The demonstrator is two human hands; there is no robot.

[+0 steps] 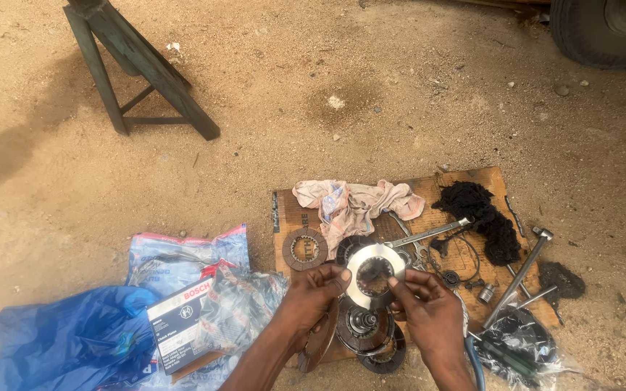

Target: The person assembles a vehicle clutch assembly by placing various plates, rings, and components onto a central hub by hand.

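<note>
Both hands, left [313, 293] and right [429, 308], pinched steel ring plate [373, 274] at 9 and 3 o'clock | held above clutch hub [364, 327], cardboard sheet [465, 190] | best gripped by edges, level.
</note>
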